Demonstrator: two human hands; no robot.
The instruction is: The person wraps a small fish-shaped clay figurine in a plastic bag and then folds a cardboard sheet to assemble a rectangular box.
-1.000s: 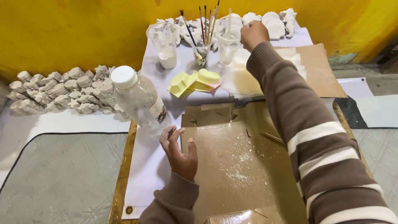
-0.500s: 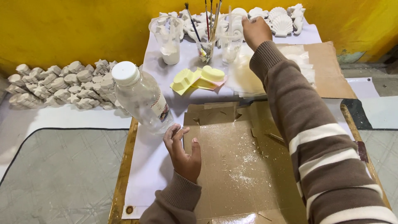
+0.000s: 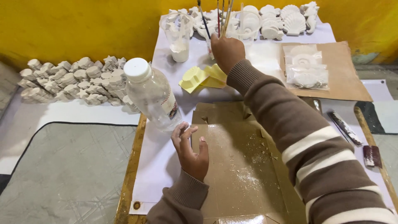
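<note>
A yellow wall (image 3: 83,29) fills the top of the frame. Lower left, a grey mat (image 3: 62,174) covers the floor beside the wooden-edged table (image 3: 132,166).

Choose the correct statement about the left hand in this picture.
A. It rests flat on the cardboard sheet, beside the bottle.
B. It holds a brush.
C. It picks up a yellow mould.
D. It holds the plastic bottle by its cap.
A: the left hand lies open on the cardboard sheet, next to the plastic bottle, holding nothing.
</note>
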